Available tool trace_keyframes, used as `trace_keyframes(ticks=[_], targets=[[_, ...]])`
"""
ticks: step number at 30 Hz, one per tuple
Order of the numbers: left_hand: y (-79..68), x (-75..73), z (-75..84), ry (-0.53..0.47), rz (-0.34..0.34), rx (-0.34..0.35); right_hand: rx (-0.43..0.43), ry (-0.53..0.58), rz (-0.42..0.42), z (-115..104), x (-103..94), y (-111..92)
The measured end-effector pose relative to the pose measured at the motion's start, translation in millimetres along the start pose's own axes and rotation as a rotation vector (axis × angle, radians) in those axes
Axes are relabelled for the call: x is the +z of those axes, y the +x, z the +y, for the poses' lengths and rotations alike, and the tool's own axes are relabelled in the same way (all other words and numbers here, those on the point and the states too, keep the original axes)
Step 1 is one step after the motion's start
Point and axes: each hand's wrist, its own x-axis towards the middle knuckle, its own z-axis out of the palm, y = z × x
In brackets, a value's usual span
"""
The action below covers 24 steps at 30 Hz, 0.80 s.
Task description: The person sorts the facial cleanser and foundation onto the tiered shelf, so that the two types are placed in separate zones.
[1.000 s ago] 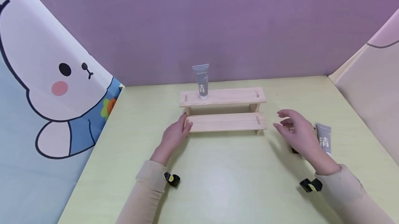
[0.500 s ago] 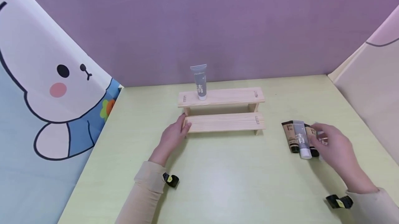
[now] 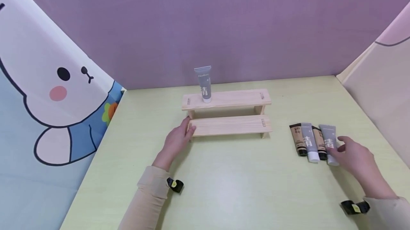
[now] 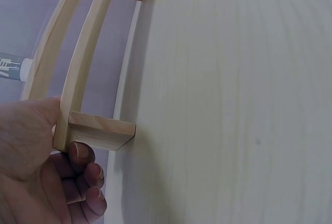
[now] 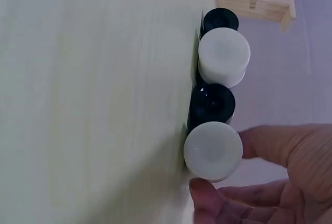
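Observation:
My left hand (image 3: 176, 139) grips the left end of the lower board of a two-tier wooden shelf (image 3: 232, 126). In the left wrist view its thumb lies over the board (image 4: 85, 53) and its fingers curl beneath. A grey squeeze tube (image 3: 205, 84) stands upright on its white cap, toward the left of the upper tier. My right hand (image 3: 355, 157) pinches another grey tube (image 3: 328, 134), the rightmost of a row lying on the table. In the right wrist view, thumb and fingertip flank its white cap (image 5: 212, 151).
Left of that tube lie a tan tube (image 3: 319, 141) with a black cap, a grey tube (image 3: 308, 139) and another tan tube (image 3: 298, 137), side by side. A purple backdrop (image 3: 240, 27) rises behind the pale table (image 3: 221, 187); a cartoon-printed cloth (image 3: 29, 80) hangs at left.
My right hand has moved right and down from beside the shelf, passing over the row of tubes, to the rightmost grey tube. My left hand has stayed on the shelf.

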Motion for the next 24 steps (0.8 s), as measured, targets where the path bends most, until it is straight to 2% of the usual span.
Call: trace_keyframes(ticks=[3, 6, 9, 18, 24], targets=[[-0.2, 0.6, -0.5, -0.008, 0.001, 0.003, 0.017, 0.001, -0.083, 2, -1.2, 6], [-0.5, 0.6, -0.7, -0.012, 0.003, 0.005, 0.037, 0.014, -0.125, 3, -1.7, 8], [-0.6, 0.6, -1.7, -0.013, 0.012, 0.011, 0.058, 0.037, -0.135, 1, -2.0, 9], [-0.8, 0.8, -2.8, -0.009, 0.010, 0.016, 0.080, 0.069, -0.091, -5, -3.1, 3], [-1.4, -0.9, -1.0, -0.012, 0.010, 0.013, 0.056, 0.084, -0.016, -8, -1.3, -1]])
